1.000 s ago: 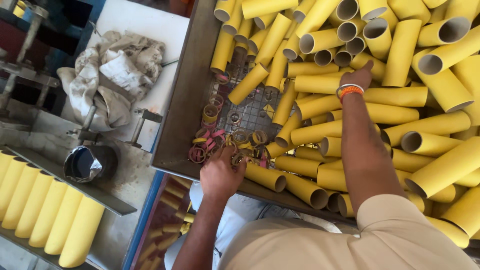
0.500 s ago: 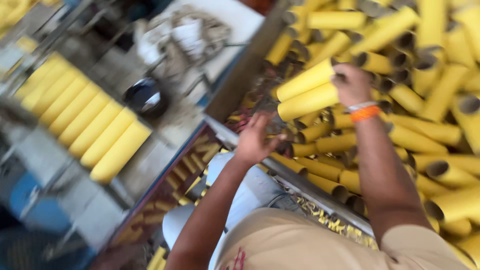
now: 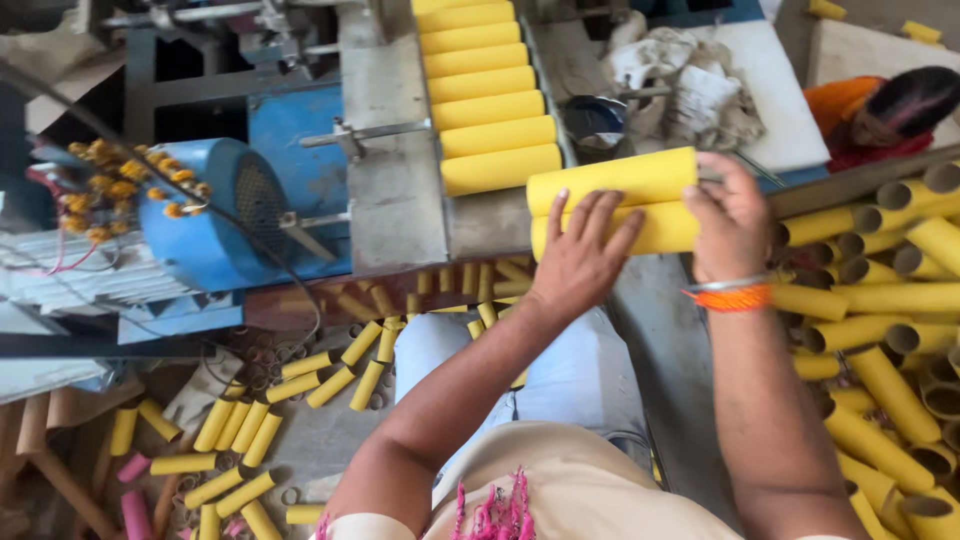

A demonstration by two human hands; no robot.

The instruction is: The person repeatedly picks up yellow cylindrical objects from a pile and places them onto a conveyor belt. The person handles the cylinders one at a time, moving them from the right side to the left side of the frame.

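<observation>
Two yellow cardboard tubes [image 3: 620, 180] lie stacked between my hands, held level in front of me. My left hand [image 3: 580, 255] presses flat against the lower tube's near side with fingers spread. My right hand [image 3: 735, 225], with an orange band at the wrist, grips the tubes' right ends. Just left of them a row of several yellow tubes [image 3: 490, 95] lies side by side on a grey machine chute [image 3: 395, 190].
A bin [image 3: 860, 180] of many yellow tubes is at my right. A blue motor [image 3: 215, 215] and machine frame stand at left. Short yellow and pink tubes [image 3: 240, 430] litter the floor. Another person [image 3: 880, 115] sits at upper right beside crumpled cloth [image 3: 680, 75].
My hands lifted two tubes out of the bin and carried them left toward the chute. My view swung left from the bin to the machine.
</observation>
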